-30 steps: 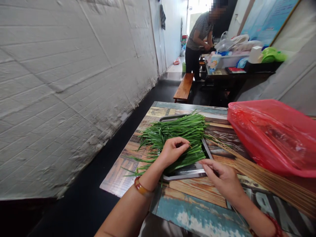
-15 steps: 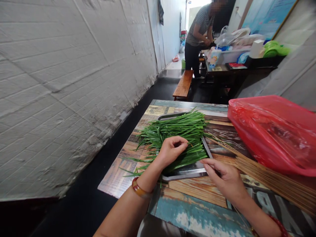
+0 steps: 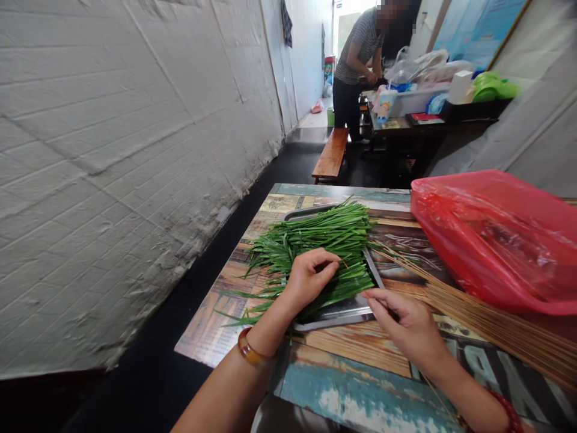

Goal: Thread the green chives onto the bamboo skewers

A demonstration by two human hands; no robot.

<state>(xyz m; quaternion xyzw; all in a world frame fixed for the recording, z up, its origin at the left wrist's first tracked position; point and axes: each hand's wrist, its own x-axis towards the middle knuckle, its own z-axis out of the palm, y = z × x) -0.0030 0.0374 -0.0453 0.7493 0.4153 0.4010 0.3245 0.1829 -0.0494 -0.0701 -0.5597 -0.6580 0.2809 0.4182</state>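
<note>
Long green garlic chives (image 3: 315, 231) lie in a metal tray (image 3: 356, 316), their leaf ends hanging over its left side. My left hand (image 3: 311, 276) is over the nearer bunch, thumb and forefinger pinched together. A thin orange-brown tip shows at those fingertips; what else they hold is hidden. My right hand (image 3: 406, 322) is closed in a pinch at the tray's right corner, near the cut ends of the chives. A thin bamboo skewer (image 3: 436, 391) shows below the right wrist, running up under that hand. Its upper part is covered by the hand.
Many loose bamboo skewers (image 3: 487, 319) fan across the patterned table (image 3: 342, 385) on the right, beside a big red plastic bag (image 3: 491, 234). A white wall (image 3: 112, 180) runs along the left. Beyond are a wooden bench (image 3: 331, 153), a standing person (image 3: 356, 66) and a cluttered table.
The whole view has shifted slightly, so things sit a little further left. Both hands keep nearly the same pose over the chives and tray.
</note>
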